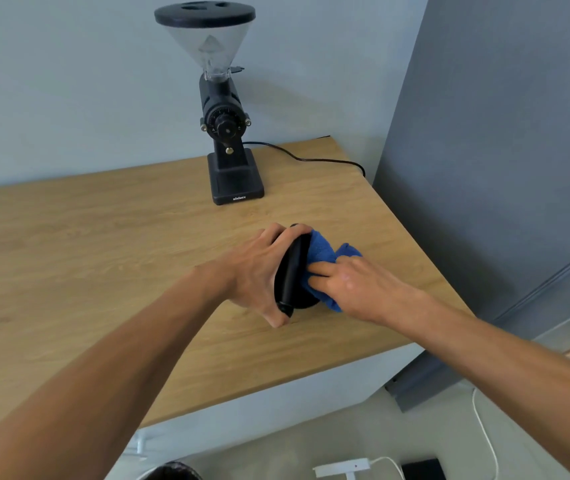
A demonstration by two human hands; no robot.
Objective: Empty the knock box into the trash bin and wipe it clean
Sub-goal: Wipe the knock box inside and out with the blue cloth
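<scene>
Knock box [290,271], a small black one, is tipped on its side over the wooden worktop [103,237], its open mouth turned toward the person's right so a cloth can reach inside. The left hand [259,271] wraps around its back and base, fingers curled over the top edge and thumb under the lower end, closed firmly on it; this grip braces the box against the push of the wiping. The right hand [356,289] presses a blue cloth [325,258] into the opening, fingers bunched together on the fabric, with a fold of cloth spilling out behind the knuckles. Whether the lower rim touches the worktop or hangs just above it cannot be told.

Judging by this, the emptying seems done and the wiping step is in hand. A dark bin [172,471] shows at the bottom edge, on the floor below the worktop's front, handy for the dumped grounds. The coffee grinder [224,112] stands well apart at the back against the wall, its cord [311,160] trailing off to the right, clear of the work.
</scene>
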